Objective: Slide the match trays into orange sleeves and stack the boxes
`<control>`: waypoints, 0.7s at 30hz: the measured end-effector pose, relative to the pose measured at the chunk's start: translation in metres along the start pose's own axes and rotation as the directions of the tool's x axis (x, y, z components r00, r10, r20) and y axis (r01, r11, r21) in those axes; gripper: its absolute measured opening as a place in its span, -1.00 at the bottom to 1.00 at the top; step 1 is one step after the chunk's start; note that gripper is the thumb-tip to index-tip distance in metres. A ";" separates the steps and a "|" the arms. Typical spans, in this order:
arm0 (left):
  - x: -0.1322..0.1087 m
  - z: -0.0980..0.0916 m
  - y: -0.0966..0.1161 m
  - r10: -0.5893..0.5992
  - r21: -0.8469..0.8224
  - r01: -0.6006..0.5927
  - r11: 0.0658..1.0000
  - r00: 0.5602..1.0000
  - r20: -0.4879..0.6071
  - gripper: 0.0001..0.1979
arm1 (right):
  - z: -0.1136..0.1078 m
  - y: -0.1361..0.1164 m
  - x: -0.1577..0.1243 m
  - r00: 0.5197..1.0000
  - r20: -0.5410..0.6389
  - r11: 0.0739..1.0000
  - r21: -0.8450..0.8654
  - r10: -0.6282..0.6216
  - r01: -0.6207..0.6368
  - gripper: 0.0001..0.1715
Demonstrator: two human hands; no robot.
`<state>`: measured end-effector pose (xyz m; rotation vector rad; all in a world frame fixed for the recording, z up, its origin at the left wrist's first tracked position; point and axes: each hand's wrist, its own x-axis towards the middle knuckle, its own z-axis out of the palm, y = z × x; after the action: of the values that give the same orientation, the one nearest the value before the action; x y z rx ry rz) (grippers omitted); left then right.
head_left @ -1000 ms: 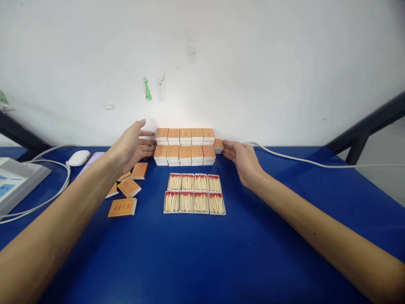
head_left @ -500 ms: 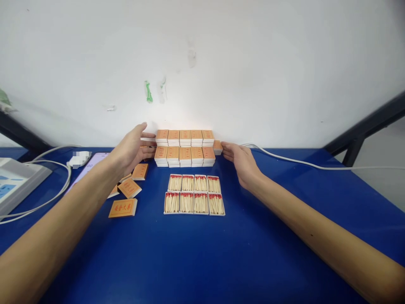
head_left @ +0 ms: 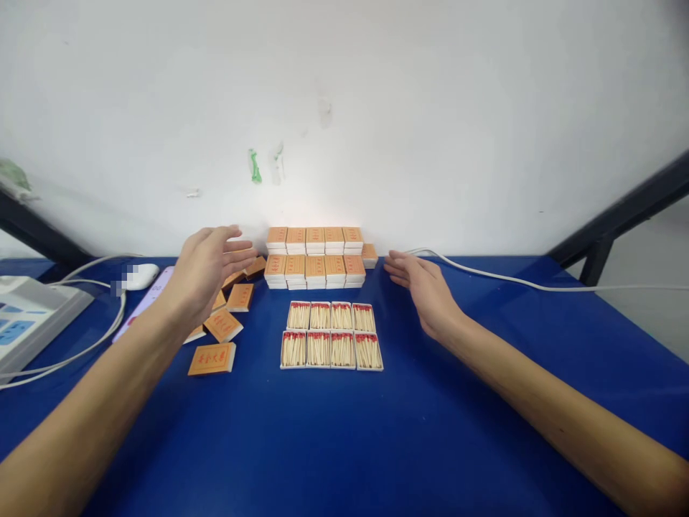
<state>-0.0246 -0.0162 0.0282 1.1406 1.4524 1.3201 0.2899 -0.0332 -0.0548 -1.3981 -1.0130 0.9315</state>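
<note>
Orange matchboxes (head_left: pixel 315 268) are stacked in two stepped rows by the wall (head_left: pixel 457 143); the left hand (head_left: pixel 207 262) and right hand (head_left: pixel 425 287) are now drawn away from their ends, both held wide and empty, so the boxes are seemingly left unsupported.

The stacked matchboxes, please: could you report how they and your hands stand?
Left hand, right hand: open, empty, flanking the stack without touching. Stack: two rows, five columns each. Loose boxes near left hand; matches in front.
</note>
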 end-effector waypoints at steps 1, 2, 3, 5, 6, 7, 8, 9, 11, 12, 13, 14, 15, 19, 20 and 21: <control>-0.006 -0.002 0.000 0.048 0.020 -0.047 0.999 0.999 -0.024 -0.86 | -0.007 0.000 -0.007 1.000 -0.011 1.000 -0.024 -0.011 0.010 -0.64; -0.012 -0.004 -0.002 0.095 0.044 -0.093 0.995 0.995 -0.042 -0.88 | -0.013 0.001 -0.016 1.000 -0.012 0.998 -0.051 -0.024 0.023 -0.60; -0.018 -0.005 -0.003 0.141 0.074 -0.137 0.988 0.989 -0.051 -0.89 | -0.020 0.001 -0.025 0.999 -0.007 0.996 -0.078 -0.044 0.044 -0.53; -0.029 -0.007 -0.008 0.213 0.148 -0.209 0.967 0.977 -0.016 -0.89 | -0.030 0.000 -0.042 0.996 0.030 0.987 -0.133 -0.083 0.087 -0.41; -0.034 -0.007 -0.010 0.238 0.189 -0.238 0.953 0.971 0.026 -0.87 | -0.034 0.000 -0.050 0.993 0.054 0.981 -0.161 -0.102 0.109 -0.39; -0.038 -0.007 -0.013 0.251 0.231 -0.263 0.937 0.965 0.079 -0.82 | -0.036 -0.001 -0.056 0.990 0.080 0.973 -0.188 -0.118 0.132 -0.39; -0.042 -0.007 -0.016 0.258 0.273 -0.285 0.919 0.957 0.132 -0.77 | -0.037 -0.001 -0.062 0.985 0.106 0.964 -0.215 -0.134 0.154 -0.42; -0.045 -0.008 -0.019 0.261 0.312 -0.306 0.900 0.949 0.177 -0.73 | -0.037 -0.001 -0.066 0.980 0.131 0.954 -0.243 -0.148 0.177 -0.46; -0.050 -0.010 -0.027 0.271 0.386 -0.340 0.858 0.936 0.223 -0.68 | -0.036 -0.002 -0.071 0.968 0.173 0.928 -0.298 -0.179 0.225 -0.53; -0.052 -0.011 -0.030 0.281 0.423 -0.354 0.834 0.933 0.225 -0.67 | -0.035 -0.002 -0.072 0.962 0.191 0.912 -0.324 -0.196 0.250 -0.55; -0.053 -0.013 -0.034 0.295 0.461 -0.365 0.809 0.930 0.219 -0.66 | -0.034 -0.003 -0.074 0.955 0.208 0.897 -0.347 -0.213 0.275 -0.56; -0.055 -0.014 -0.036 0.312 0.497 -0.376 0.782 0.927 0.211 -0.66 | -0.034 -0.003 -0.075 0.948 0.221 0.882 -0.365 -0.227 0.296 -0.57; -0.056 -0.015 -0.038 0.329 0.529 -0.388 0.755 0.922 0.205 -0.66 | -0.035 -0.004 -0.076 0.941 0.236 0.868 -0.381 -0.241 0.318 -0.58; -0.051 -0.026 -0.036 0.376 0.599 -0.435 0.673 0.898 0.230 -0.64 | -0.037 -0.007 -0.084 0.895 0.307 0.780 -0.449 -0.324 0.436 -0.66; -0.048 -0.031 -0.033 0.370 0.606 -0.441 0.662 0.895 0.248 -0.64 | -0.038 -0.008 -0.086 0.879 0.323 0.751 -0.463 -0.351 0.470 -0.66; -0.044 -0.037 -0.031 0.348 0.612 -0.444 0.654 0.895 0.278 -0.63 | -0.038 -0.009 -0.087 0.863 0.338 0.725 -0.472 -0.377 0.501 -0.66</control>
<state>-0.0529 -0.0687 0.0010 2.0878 1.6823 0.9613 0.2971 -0.1280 -0.0437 -1.4189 -1.8028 0.4436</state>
